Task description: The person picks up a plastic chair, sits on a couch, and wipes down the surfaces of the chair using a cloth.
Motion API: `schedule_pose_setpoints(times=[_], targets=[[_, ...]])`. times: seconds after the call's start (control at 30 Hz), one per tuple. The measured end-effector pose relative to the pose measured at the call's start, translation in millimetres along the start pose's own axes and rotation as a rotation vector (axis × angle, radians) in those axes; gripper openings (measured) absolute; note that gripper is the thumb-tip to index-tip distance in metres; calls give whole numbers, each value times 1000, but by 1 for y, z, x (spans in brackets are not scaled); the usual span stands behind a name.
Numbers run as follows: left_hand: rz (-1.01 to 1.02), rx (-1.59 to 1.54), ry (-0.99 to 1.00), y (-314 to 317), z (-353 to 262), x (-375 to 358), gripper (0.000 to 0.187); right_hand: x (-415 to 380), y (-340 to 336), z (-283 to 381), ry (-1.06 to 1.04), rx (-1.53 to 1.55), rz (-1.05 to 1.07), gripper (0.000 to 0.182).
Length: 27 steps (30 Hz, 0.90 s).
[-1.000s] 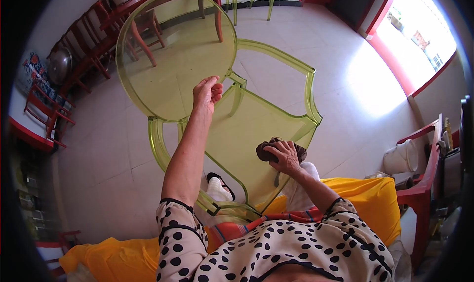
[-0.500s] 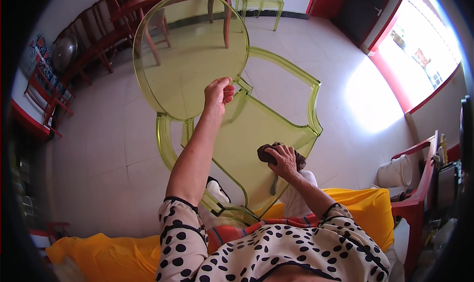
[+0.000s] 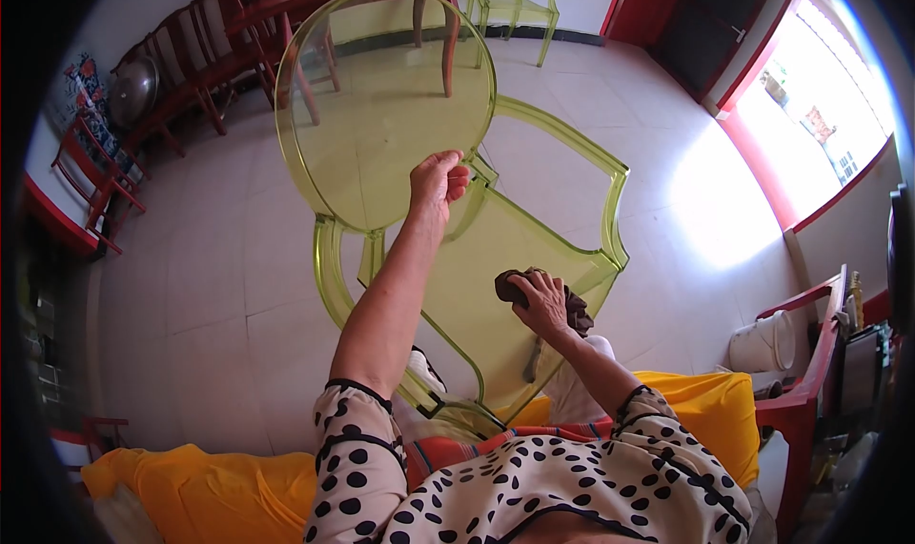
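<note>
A see-through green plastic armchair stands tilted right in front of me, with its round backrest at the far side. My left hand is closed on the lower rim of that backrest, near where it joins the arm frame. Bunched under the fingers of my right hand is a dark brown cloth, pressed on the seat's right side. My own legs show partly through and around the seat's near edge.
A red wooden table and dark red chairs line the back left. Another green armchair stands by the far wall. At right are a white bucket, a red wooden frame and a bright doorway.
The view has turned slightly, and the armchair with my left hand sits a little farther right. My right hand and the cloth have shifted slightly up the seat.
</note>
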<state>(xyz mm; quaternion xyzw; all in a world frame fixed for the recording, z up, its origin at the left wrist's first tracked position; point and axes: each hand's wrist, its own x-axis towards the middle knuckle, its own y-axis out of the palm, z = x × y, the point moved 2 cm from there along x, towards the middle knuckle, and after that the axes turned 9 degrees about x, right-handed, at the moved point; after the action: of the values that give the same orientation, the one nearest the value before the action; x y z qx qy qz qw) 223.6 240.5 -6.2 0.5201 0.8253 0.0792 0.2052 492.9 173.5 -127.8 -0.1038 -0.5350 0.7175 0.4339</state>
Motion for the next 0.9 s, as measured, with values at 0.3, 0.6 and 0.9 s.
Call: schedule_pose_setpoints(times=[0.3,0.6,0.9], targets=[[-7,4,7,-2,-1,1,11,19,12,-1,-13,0,-25,58],[-10,7,19,-2,-3,1,13,31,18,-1,-4,-5,-22,58],[-7,1,17,-2,-6,-1,13,42,25,-2,-13,-5,-45,57]])
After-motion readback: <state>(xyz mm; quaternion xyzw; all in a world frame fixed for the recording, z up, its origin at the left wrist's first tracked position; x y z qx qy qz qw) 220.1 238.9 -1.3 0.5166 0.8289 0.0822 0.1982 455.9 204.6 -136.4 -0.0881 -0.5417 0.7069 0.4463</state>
